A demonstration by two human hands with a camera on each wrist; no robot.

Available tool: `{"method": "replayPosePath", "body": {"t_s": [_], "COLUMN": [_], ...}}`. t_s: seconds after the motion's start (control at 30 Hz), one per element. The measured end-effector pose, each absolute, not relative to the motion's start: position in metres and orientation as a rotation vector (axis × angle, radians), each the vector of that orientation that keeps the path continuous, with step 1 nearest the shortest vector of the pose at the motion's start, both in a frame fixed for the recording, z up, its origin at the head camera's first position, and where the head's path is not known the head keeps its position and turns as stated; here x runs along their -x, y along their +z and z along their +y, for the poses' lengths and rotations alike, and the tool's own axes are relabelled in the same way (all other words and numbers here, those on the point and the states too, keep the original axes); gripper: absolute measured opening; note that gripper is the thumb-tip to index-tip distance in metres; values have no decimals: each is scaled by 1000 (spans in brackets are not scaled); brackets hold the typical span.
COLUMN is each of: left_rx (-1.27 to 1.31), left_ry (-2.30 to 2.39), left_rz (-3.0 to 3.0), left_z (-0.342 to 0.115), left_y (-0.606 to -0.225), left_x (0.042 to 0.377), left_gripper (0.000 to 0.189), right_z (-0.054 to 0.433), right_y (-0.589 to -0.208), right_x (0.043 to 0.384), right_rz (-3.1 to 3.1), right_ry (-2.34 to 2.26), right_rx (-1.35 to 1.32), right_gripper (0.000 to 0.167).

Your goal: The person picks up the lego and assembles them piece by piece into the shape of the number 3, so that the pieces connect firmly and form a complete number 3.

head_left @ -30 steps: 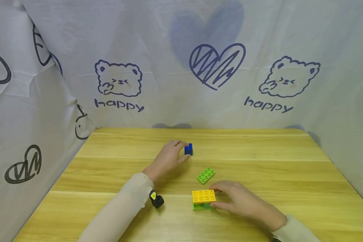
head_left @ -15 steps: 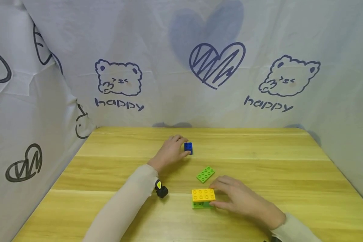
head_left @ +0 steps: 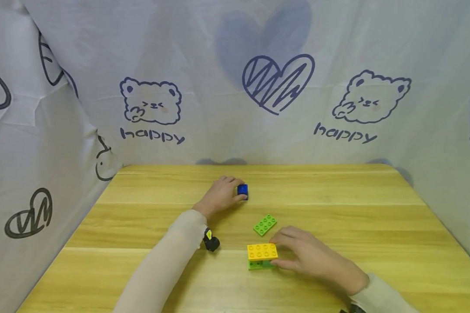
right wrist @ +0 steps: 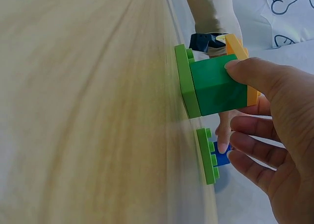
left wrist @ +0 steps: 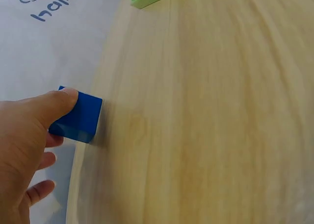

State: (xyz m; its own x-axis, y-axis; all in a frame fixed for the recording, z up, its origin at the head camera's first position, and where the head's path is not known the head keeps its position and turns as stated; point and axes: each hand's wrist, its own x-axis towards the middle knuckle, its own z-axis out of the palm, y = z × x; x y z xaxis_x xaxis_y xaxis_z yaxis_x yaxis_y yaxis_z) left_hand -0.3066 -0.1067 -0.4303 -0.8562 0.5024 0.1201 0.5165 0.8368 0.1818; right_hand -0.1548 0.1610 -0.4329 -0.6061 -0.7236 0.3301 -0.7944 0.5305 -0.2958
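Far back on the table, my left hand [head_left: 219, 194] pinches a small blue building brick [head_left: 243, 190]. In the left wrist view the thumb presses one side of this blue brick [left wrist: 82, 117], and the other fingers are partly hidden behind it. Nearer the front, my right hand [head_left: 315, 257] holds the right end of a small stack. That stack has a yellow brick [head_left: 262, 251] on top, a dark green brick [right wrist: 216, 87] in the middle and a light green plate [right wrist: 186, 82] at the bottom. The right thumb lies on the dark green brick.
A loose light green plate [head_left: 265, 224], studs up, lies on the wooden table [head_left: 344, 204] between the stack and the blue brick. A white cloth [head_left: 211, 108] with drawings hangs behind the table. A black wrist camera [head_left: 211, 241] sits on the left sleeve.
My left hand has moved slightly forward and its fingers have closed in on the blue brick. The right hand and the stack stay in place.
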Motion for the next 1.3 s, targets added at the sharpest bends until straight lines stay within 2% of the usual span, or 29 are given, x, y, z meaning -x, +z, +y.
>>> {"method": "replayPosePath", "body": {"t_s": [0.5, 0.8, 1.3], "left_rx": [827, 810, 981], "left_ry": [-373, -474, -467], "left_rz": [-2931, -2899, -2680], "left_z": [-108, -107, -100], "left_y": [-424, -408, -387], "left_x": [303, 286, 252], "left_gripper": [48, 50, 46], "right_z": [161, 161, 162], "right_y": [-431, -429, -430], "right_x": [154, 152, 154], "right_rz": [-2600, -2665, -2679], "right_ry": [617, 624, 627], "right_rx": [-1299, -1273, -1277], "right_gripper": [40, 42, 43]}}
